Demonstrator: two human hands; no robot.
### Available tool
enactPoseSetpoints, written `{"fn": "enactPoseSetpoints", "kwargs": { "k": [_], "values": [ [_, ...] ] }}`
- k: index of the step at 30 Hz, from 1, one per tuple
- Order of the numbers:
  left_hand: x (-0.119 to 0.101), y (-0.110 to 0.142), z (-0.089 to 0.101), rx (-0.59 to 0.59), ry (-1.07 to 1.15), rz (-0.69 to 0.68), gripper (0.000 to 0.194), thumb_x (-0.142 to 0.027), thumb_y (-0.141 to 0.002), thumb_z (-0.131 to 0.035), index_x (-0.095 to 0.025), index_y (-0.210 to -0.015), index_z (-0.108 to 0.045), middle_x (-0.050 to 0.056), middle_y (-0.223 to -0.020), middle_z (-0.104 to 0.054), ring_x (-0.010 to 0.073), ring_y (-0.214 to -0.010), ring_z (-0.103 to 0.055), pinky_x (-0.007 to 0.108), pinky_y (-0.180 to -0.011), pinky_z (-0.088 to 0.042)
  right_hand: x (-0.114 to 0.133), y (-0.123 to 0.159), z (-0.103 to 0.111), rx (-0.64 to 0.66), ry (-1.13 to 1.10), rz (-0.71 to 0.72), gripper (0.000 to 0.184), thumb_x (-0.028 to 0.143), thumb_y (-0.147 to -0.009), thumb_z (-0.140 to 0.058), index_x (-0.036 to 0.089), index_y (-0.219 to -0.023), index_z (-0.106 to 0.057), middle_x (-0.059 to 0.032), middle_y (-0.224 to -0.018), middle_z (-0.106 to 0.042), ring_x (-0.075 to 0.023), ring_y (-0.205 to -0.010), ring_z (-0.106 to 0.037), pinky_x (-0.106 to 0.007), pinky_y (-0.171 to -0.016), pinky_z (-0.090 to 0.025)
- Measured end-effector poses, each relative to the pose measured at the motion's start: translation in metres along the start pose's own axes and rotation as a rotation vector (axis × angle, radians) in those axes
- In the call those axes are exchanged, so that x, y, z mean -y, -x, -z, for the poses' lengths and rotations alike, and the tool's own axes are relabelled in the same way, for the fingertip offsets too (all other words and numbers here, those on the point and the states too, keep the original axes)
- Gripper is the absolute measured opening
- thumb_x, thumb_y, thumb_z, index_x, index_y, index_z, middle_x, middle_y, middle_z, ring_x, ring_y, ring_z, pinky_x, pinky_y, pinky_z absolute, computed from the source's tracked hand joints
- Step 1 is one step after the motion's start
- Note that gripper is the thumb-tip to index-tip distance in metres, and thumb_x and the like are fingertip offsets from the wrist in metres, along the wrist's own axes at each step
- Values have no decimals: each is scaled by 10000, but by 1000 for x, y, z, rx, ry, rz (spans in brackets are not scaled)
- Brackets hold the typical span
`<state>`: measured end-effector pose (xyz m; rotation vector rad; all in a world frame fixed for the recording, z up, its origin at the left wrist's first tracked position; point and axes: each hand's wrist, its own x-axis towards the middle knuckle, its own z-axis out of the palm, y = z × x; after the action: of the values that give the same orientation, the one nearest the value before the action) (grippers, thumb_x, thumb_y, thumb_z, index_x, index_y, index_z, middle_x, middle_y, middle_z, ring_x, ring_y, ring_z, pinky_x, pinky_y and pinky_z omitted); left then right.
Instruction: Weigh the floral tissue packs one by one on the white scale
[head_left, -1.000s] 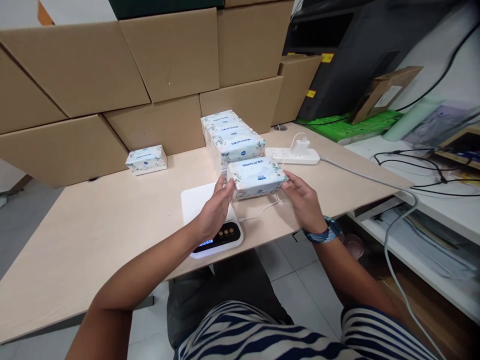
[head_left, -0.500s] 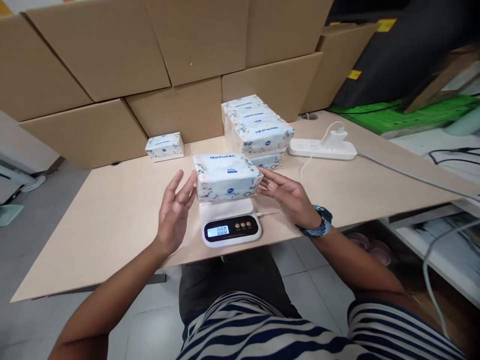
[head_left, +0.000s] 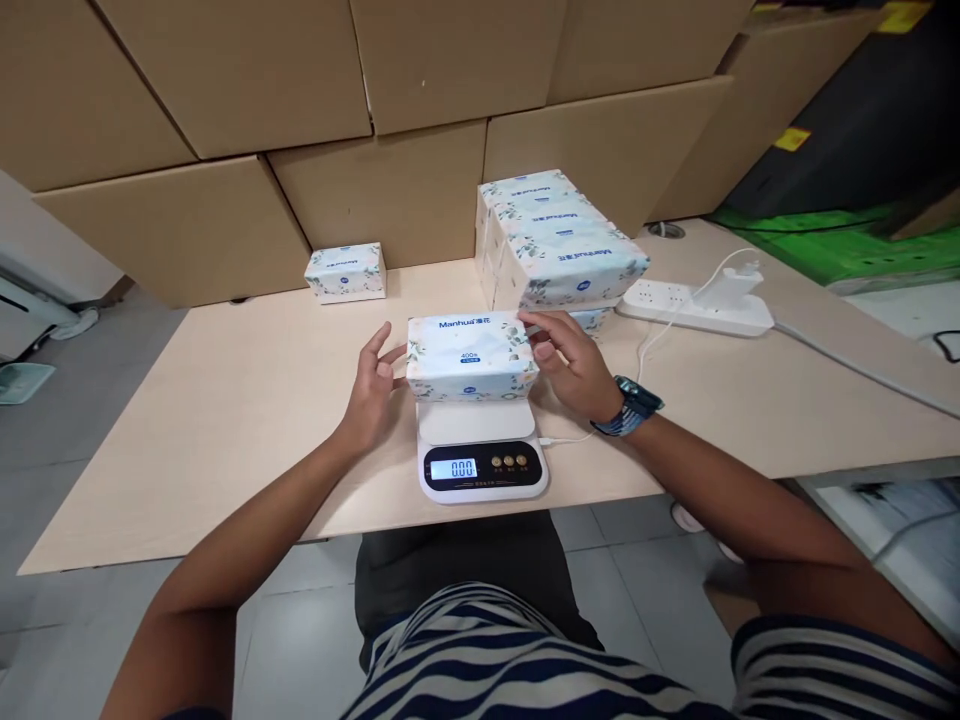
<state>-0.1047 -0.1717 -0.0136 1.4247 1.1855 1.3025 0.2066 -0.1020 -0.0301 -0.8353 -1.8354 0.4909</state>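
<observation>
A white tissue pack (head_left: pixel 469 355) with blue print is held level between my two hands, just over the back of a white kitchen scale (head_left: pixel 480 455). The scale's display reads 0.00. My left hand (head_left: pixel 373 385) presses its fingers against the pack's left end. My right hand (head_left: pixel 574 365), with a watch at the wrist, grips the right end with its thumb on top. Whether the pack touches the scale's platform I cannot tell.
A stack of the same tissue packs (head_left: pixel 559 245) stands just behind my right hand, and a single pack (head_left: pixel 345 272) lies at the back left. A white power strip (head_left: pixel 697 305) with a charger lies at the right. Cardboard boxes (head_left: pixel 390 190) wall the back of the beige table (head_left: pixel 225 400).
The pack has been carried from the right of the scale to over it. My left hand opened briefly and has now closed in on the pack's left end. The camera has swung left.
</observation>
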Motion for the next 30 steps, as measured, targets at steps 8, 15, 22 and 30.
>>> {"fn": "enactPoseSetpoints", "kwargs": {
  "k": [8,15,22,30],
  "values": [
    [27,19,8,204,36,-135,718,-759,-1015,-570,-535,-1663,-355,-54,-1911,23,363,-1702,-335,597,-1313,-496,-18,27,3,179,80,128,1041,903,-902,-566,352,-1756,-338,-149,-1750,-487,-416,-1603,-502,-605,-1246,-549],
    [26,17,10,245,12,-197,665,-704,-1046,-565,-563,-1665,-368,-58,-1911,-23,375,-1691,-372,599,-1304,-514,-14,27,2,168,172,96,995,739,-920,-735,411,-1753,-302,-115,-1740,-494,-408,-1582,-527,-631,-1246,-550],
    [23,17,9,198,18,-140,639,-679,-1060,-568,-469,-1650,-441,7,-1894,-195,362,-1668,-420,573,-1267,-553,-14,27,5,201,193,80,1003,705,-927,-747,415,-1760,-271,-107,-1751,-475,-420,-1606,-492,-647,-1257,-536],
    [24,9,3,90,-76,24,498,-594,-1036,-685,-309,-1445,-695,96,-1556,-707,304,-1445,-677,594,-1273,-525,-14,26,4,179,191,99,998,720,-928,-736,406,-1759,-280,-111,-1743,-484,-417,-1592,-509,-642,-1267,-524]
  ]
}}
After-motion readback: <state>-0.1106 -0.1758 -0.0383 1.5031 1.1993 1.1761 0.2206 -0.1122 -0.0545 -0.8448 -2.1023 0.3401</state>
